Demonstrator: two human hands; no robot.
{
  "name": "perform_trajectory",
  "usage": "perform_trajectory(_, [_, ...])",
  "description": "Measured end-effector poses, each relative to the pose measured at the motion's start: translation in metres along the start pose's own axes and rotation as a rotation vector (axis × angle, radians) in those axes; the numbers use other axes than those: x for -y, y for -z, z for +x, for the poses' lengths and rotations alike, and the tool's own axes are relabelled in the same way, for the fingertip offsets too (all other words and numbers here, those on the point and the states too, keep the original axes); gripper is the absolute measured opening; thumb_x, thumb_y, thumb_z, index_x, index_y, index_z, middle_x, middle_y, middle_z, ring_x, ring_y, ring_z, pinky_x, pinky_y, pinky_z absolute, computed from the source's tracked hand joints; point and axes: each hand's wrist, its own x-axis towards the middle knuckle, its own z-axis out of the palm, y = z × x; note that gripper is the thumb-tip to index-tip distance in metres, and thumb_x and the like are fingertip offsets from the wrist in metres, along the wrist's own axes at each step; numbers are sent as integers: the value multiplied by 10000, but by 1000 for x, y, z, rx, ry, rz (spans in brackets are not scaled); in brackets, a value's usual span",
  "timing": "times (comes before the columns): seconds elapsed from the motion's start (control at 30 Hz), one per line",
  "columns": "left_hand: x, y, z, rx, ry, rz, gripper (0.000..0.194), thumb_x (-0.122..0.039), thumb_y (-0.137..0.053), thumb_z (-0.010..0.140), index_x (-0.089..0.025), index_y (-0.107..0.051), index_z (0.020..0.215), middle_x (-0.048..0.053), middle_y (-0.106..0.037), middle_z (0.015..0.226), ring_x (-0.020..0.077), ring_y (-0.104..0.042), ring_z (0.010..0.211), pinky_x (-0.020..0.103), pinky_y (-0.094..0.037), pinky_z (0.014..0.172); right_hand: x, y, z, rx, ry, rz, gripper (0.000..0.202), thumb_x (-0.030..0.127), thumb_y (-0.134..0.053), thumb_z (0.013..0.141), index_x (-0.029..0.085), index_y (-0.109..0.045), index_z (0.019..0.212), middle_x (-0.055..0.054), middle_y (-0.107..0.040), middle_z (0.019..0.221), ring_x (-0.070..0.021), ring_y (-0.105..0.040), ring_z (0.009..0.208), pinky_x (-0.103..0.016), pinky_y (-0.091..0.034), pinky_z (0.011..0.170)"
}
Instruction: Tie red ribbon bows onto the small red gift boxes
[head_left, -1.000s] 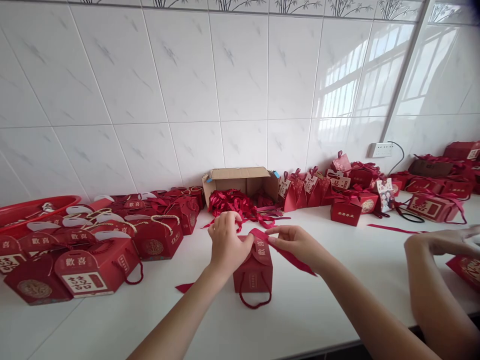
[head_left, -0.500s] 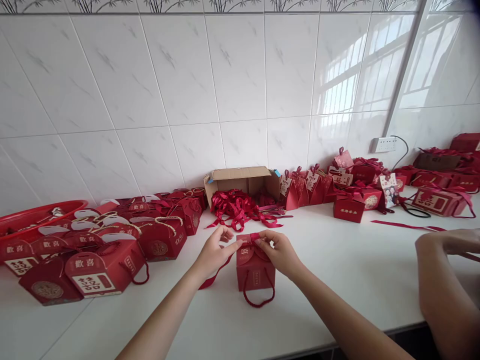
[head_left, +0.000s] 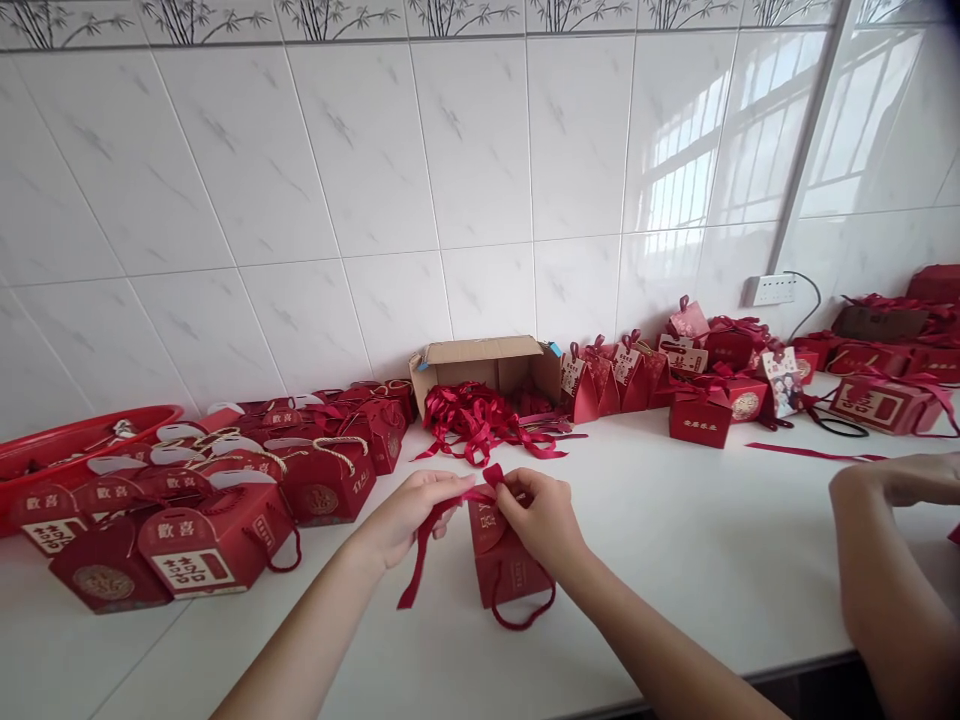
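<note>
A small red gift box (head_left: pixel 514 565) with a dark red cord handle stands on the white counter in front of me, turned a little. Red ribbon (head_left: pixel 422 555) runs over its top and forms a loop there. My left hand (head_left: pixel 412 515) pinches the ribbon left of the box, and a loose end hangs below the fingers. At the top of the box my right hand (head_left: pixel 541 512) pinches the ribbon beside the loop. The fingers partly hide the ribbon crossing and the box top.
Red gift boxes (head_left: pixel 202 540) and a red basin (head_left: pixel 90 440) crowd the left. A cardboard box (head_left: pixel 487 350) spilling ribbons (head_left: pixel 472 415) stands against the tiled wall. More boxes (head_left: pixel 700 417) sit at right, near a co-worker's arm (head_left: pixel 877 560).
My left hand has drawn the ribbon leftward and lower, away from the box top. A ribbon loop now rises by my right fingers, and the box has turned slightly.
</note>
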Motion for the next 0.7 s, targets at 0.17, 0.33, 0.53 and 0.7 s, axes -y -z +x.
perform_trajectory(0.17, [-30,-18,10,-42,-74,-84,258,-410,-669,693,-156,-623,686,0,-560,633,112,-485,565,250,-369,555,5,2,-6,27,146,-120,201,229,-477,793,244,-677,780,-1,-663,677,-175,-567,705,-343,-358,801])
perform_trajectory(0.33, [-47,-30,31,132,-267,69,334,-469,-587,770,-193,-675,934,47,-650,925,172,-558,858,278,-405,761,3,3,-7,22,139,-25,264,356,-505,807,201,-642,643,4,-594,559,-151,-526,599,-270,-379,647])
perform_trajectory(0.53, [-17,-17,31,0,-295,270,394,-536,-561,770,-173,-666,884,52,-656,927,209,-572,937,329,-416,855,-6,1,0,37,58,235,341,395,-490,819,170,-614,596,-7,-608,570,-136,-504,537,-232,-353,497])
perform_trajectory(0.7, [18,-18,19,-133,-399,273,244,-393,-654,735,-158,-681,796,60,-681,850,212,-612,862,318,-472,796,-8,-1,-2,21,14,325,220,340,-508,811,178,-547,668,-4,-613,610,-134,-507,552,-232,-366,515])
